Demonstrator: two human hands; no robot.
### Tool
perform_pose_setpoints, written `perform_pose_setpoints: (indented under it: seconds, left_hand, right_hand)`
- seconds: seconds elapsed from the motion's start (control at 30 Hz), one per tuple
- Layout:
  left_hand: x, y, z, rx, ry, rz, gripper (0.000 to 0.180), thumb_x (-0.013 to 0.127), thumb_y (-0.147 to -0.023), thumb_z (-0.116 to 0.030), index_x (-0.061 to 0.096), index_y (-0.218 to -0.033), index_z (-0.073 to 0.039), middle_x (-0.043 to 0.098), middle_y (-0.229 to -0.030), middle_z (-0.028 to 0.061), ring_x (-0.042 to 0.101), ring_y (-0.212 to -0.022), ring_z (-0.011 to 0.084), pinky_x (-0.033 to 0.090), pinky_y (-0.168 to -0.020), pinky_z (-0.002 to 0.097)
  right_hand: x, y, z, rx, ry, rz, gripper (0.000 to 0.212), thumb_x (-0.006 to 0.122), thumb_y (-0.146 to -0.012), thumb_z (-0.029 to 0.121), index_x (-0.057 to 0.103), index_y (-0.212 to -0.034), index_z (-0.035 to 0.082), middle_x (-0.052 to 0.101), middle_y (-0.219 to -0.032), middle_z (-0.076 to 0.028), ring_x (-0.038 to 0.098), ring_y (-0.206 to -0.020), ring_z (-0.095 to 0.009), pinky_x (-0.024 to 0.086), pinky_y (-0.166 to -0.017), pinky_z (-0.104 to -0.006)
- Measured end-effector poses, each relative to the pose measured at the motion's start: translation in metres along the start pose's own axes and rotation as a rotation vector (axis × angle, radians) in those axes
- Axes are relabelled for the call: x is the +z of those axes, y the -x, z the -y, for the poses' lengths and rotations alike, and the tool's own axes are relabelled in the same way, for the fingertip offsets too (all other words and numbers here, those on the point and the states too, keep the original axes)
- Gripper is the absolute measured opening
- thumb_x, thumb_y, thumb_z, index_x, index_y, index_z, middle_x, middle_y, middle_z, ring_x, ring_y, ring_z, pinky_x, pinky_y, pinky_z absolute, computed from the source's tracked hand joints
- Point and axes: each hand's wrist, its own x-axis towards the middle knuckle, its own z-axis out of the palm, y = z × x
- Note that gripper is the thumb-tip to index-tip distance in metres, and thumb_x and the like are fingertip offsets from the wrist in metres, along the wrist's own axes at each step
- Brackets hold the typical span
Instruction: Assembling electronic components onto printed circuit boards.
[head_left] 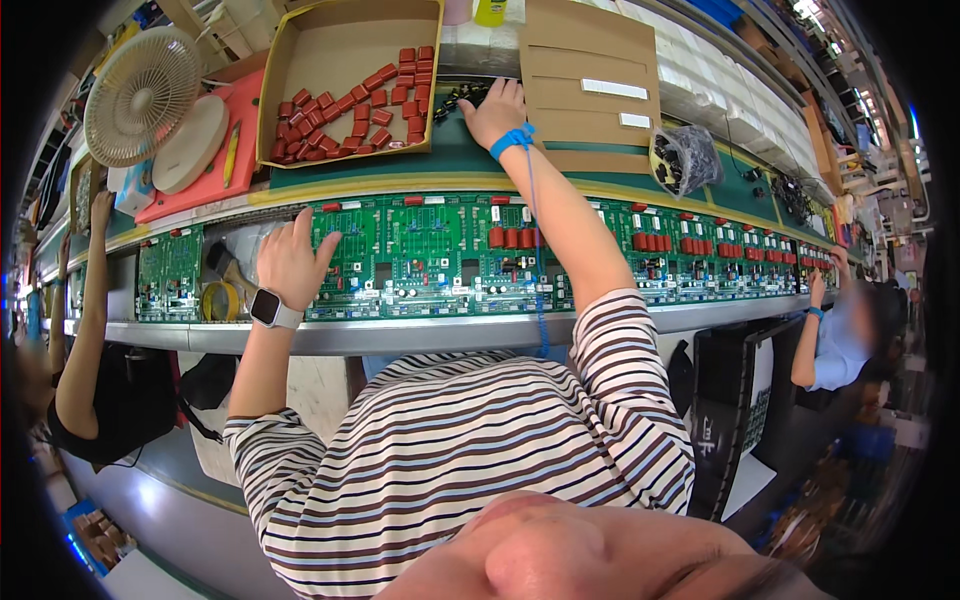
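Observation:
My left hand (290, 262), with a watch at the wrist, rests at the left end of a green circuit board (400, 250), thumb spread from the fingers. My right hand (495, 112), wearing a blue wrist strap (513, 141), reaches to the back of the bench with fingers stretched out. It is beside a small pile of black parts (458, 100), and nothing shows in its grasp. Red block-shaped components (513, 238) stand in a row on the board before me. Several more red components (320, 120) lie in a shallow cardboard box (350, 40) left of that hand.
A brush (228, 268) and a yellow tape roll (219, 300) lie left of my left hand. Cardboard (590, 100) and a plastic bag of parts (685, 160) sit at the back right. A fan (143, 95) stands far left. Other people work at both ends.

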Motion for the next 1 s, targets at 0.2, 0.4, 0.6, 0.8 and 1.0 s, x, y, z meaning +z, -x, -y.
perform_pose_setpoints:
  seconds: [0.2,0.4,0.6,0.8,1.0]
  left_hand:
    - [0.004,-0.01,-0.005,-0.026,0.039,0.043,0.047,0.059,-0.081,-0.037,0.052,-0.11,0.0,0.062,-0.084,0.0147,0.058,-0.08,0.0321,0.045,-0.073,0.0415]
    - [0.008,0.0,0.013,-0.09,0.047,0.03,0.047,0.058,-0.082,-0.037,0.051,-0.113,-0.003,0.062,-0.086,0.0168,0.059,-0.081,0.0334,0.045,-0.072,0.0422]
    - [0.007,0.01,0.018,-0.196,0.042,0.126,0.048,0.056,-0.082,-0.039,0.051,-0.112,-0.003,0.062,-0.086,0.0183,0.059,-0.082,0.0345,0.047,-0.07,0.0431]
    - [0.008,0.015,0.019,-0.19,0.031,0.133,0.048,0.056,-0.082,-0.04,0.051,-0.113,-0.003,0.062,-0.086,0.0187,0.059,-0.081,0.0351,0.047,-0.07,0.043]
    - [0.017,0.023,0.025,-0.268,0.164,0.232,0.048,0.055,-0.083,-0.041,0.05,-0.115,-0.005,0.063,-0.083,0.0182,0.06,-0.078,0.0361,0.047,-0.066,0.0441]
  right_hand:
    - [-0.004,0.004,0.013,0.072,0.082,-0.106,0.074,0.066,-0.07,0.049,0.046,-0.116,-0.005,0.042,-0.12,-0.022,0.038,-0.113,-0.039,0.033,-0.094,-0.0459]
    - [-0.036,0.02,0.019,-0.061,0.138,0.129,0.059,0.064,-0.075,0.043,0.051,-0.109,-0.003,0.049,-0.107,-0.016,0.049,-0.103,-0.032,0.046,-0.077,-0.0382]
    - [-0.046,-0.006,0.024,-0.431,0.134,0.139,0.041,0.066,-0.072,0.032,0.057,-0.101,0.004,0.055,-0.099,-0.012,0.052,-0.1,-0.029,0.047,-0.077,-0.0399]
    - [-0.008,-0.013,0.012,-0.565,-0.097,0.157,0.051,0.064,-0.067,0.04,0.06,-0.11,0.013,0.05,-0.114,-0.013,0.038,-0.116,-0.031,0.03,-0.098,-0.0431]
    - [-0.025,-0.005,0.011,-0.564,-0.055,0.305,0.04,0.062,-0.068,0.04,0.065,-0.101,0.017,0.051,-0.112,-0.012,0.041,-0.113,-0.031,0.035,-0.094,-0.0428]
